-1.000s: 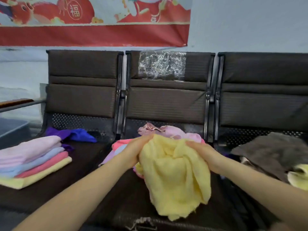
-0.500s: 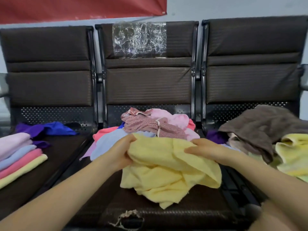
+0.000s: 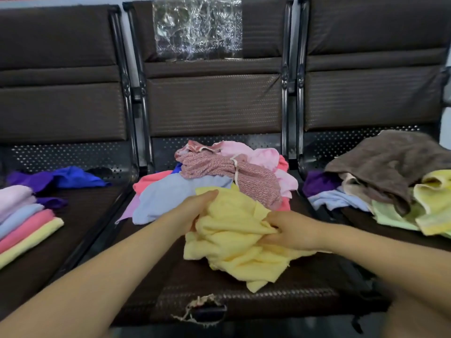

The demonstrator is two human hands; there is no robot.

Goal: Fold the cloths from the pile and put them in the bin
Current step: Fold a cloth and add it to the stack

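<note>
The yellow cloth (image 3: 234,242) lies crumpled on the front of the middle seat (image 3: 244,303), just in front of the loose pile (image 3: 219,174). Both hands grip it: the left hand (image 3: 195,211) bunches its upper left edge, the right hand (image 3: 290,230) pinches a fold on its right. The risk is a poor fold: neither hand seems to hold a true corner, so spreading may leave it twisted. A trailing flap hangs near the seat's front edge and could slip off. No bin is in view; the folded stack (image 3: 24,220) sits well left of the yellow cloth.
</note>
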